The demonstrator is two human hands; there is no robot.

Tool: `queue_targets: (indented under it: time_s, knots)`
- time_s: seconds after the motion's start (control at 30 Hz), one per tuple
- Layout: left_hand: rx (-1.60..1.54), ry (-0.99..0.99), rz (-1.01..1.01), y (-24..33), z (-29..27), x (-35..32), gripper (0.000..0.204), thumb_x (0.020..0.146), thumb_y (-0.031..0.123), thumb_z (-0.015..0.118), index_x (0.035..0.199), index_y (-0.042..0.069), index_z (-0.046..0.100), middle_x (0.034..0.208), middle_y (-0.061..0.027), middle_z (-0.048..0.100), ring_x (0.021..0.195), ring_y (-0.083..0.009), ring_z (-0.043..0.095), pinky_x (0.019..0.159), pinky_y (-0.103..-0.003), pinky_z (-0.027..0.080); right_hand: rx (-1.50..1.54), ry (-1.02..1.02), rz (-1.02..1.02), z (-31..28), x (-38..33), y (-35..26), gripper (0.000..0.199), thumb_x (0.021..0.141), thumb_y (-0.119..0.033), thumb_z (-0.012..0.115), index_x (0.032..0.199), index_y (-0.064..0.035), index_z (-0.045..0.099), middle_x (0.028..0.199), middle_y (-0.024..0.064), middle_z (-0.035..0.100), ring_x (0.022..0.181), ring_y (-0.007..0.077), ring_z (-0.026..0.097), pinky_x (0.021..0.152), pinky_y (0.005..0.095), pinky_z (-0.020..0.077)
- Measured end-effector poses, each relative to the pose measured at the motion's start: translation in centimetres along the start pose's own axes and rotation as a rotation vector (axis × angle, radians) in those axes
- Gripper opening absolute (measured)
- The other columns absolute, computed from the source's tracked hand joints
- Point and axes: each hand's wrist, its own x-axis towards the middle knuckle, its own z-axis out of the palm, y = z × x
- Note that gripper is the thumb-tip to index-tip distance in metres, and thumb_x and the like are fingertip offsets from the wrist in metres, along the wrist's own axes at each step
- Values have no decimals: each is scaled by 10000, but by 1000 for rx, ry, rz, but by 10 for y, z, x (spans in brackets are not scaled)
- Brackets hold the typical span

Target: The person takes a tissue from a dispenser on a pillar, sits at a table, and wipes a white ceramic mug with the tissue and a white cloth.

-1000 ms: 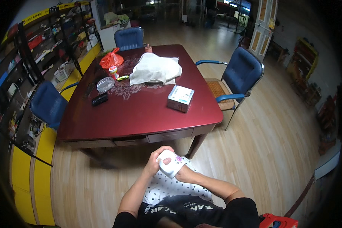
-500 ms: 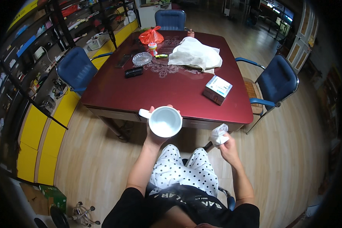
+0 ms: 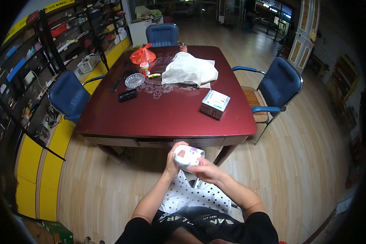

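Over my lap, just in front of the table's near edge, I hold a white mug [image 3: 196, 152] tipped on its side, with a purple flower print showing on its outer wall. My left hand [image 3: 173, 163] is closed round the mug beside its handle. From the right, my right hand [image 3: 208, 170] presses against the mug with its fingers bent. The crumpled white tissue in my right hand is mostly covered by the fingers and blends with the white mug.
On the dark red table [image 3: 162, 120] are a box [image 3: 215, 104], a white cloth [image 3: 189, 70], a glass ashtray [image 3: 134, 81], a black case [image 3: 127, 95], a small jar [image 3: 144, 69] and a red plastic bag [image 3: 142, 55]. Blue chairs [image 3: 281, 83] stand round it; shelves [image 3: 65, 44] line the left.
The mug has turned from mouth-up onto its side and come lower, nearer my lap. My right hand has moved left from beside my knee onto the mug. The view has shifted.
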Motion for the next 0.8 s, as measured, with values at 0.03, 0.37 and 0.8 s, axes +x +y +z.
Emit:
queue_targets:
  time_s: [0.03, 0.37, 0.8]
  knots:
    - [78, -33, 25, 4, -3, -1, 377, 785, 335, 545, 994, 26, 494, 871, -46, 529, 806, -107, 498, 713, -227, 409, -314, -8, -55, 3, -2, 6, 411, 766, -67, 575, 1146, -13, 427, 1061, 30, 485, 967, 105, 465, 838, 275, 385]
    - [172, -130, 0, 16, -8, -9, 339, 732, 255, 593, 959, 9, 537, 843, -48, 560, 783, -110, 522, 701, -229, 421, -1234, -115, -290, 5, -24, 21, 323, 796, -128, 553, 1076, -5, 451, 986, 181, 506, 912, 300, 503, 798, 369, 405]
    - [40, 27, -129, -46, -23, -28, 259, 787, 206, 548, 978, 31, 548, 884, -25, 555, 847, -91, 507, 761, -224, 403, 28, 137, -22, -17, -9, 40, 401, 750, 60, 477, 1144, 22, 412, 1133, 151, 479, 1091, 268, 463, 952, 384, 365]
